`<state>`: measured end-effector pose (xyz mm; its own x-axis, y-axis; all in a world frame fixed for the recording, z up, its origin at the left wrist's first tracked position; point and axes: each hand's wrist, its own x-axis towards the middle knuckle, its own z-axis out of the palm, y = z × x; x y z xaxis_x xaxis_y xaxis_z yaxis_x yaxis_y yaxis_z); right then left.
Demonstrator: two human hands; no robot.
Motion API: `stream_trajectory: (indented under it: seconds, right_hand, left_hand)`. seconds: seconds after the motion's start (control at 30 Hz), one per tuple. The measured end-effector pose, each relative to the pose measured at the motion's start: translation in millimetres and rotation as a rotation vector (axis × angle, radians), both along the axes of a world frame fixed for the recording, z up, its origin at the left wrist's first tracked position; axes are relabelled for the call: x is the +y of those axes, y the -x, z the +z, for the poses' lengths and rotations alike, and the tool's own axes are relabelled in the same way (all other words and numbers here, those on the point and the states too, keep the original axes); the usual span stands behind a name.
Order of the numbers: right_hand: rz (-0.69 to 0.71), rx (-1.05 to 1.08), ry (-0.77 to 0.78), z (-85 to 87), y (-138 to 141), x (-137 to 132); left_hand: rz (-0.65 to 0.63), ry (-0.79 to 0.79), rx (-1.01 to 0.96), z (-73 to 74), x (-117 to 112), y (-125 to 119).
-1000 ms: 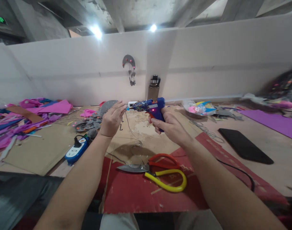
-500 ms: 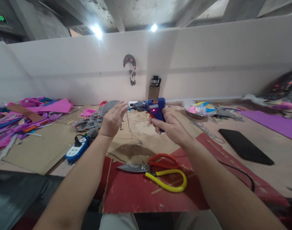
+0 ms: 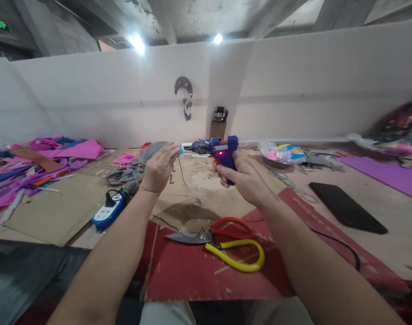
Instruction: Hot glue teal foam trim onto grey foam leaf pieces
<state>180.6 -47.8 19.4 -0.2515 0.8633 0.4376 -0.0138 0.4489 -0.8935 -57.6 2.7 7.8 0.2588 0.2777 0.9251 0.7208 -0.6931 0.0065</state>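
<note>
In my right hand (image 3: 238, 174) is a blue hot glue gun (image 3: 222, 146), its red light lit and its fingers wrapped round the handle. The barrel is crusted with stringy glue, and the nozzle points left. Just left of the nozzle is my left hand (image 3: 161, 167), fingers pressed together. A grey string (image 3: 185, 180) runs down from its fingertips onto the table; the grip itself is mostly hidden. Behind this hand shows a grey felt piece (image 3: 153, 151). Scissors (image 3: 233, 243) with red and yellow handles lie on the red board (image 3: 178, 280) in front.
On the left are a blue power strip (image 3: 109, 212), grey felt scraps (image 3: 122, 174) and pink and purple sheets (image 3: 80, 151). A bottle (image 3: 218, 124) stands by the wall. Rightward lie a bowl of wrapped pieces (image 3: 282, 155), a black phone (image 3: 346, 207) and a purple sheet (image 3: 385, 174).
The glue gun in my right hand has drawn slightly right and up, its nozzle farther from my left fingertips. My left hand has barely moved.
</note>
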Motion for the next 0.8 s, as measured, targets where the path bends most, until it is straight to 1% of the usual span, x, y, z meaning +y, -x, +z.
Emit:
stream_trajectory:
  seconds: [0.23, 0.4, 0.6, 0.7, 0.8]
  right_hand:
    - [0.052, -0.031, 0.037, 0.6, 1.0, -2.9]
    - [0.062, 0.008, 0.067, 2.4, 1.4, -5.4]
    - [0.045, 0.022, 0.052, 1.8, 1.4, -4.3]
    - [0.049, 0.013, 0.06, 1.6, 0.9, -4.1]
    - [0.051, 0.023, 0.049, 1.2, 0.6, -3.1]
  left_hand:
    - [-0.016, -0.058, 0.016, 1.2, -1.3, -1.8]
    - [0.032, -0.054, 0.027, 1.2, -1.0, -1.3]
    - [0.009, -0.033, 0.007, 0.9, -0.7, -0.6]
    - [-0.019, -0.017, -0.043, 1.6, -1.3, -1.1]
    - [0.002, 0.069, -0.196, 1.4, -1.3, -4.9]
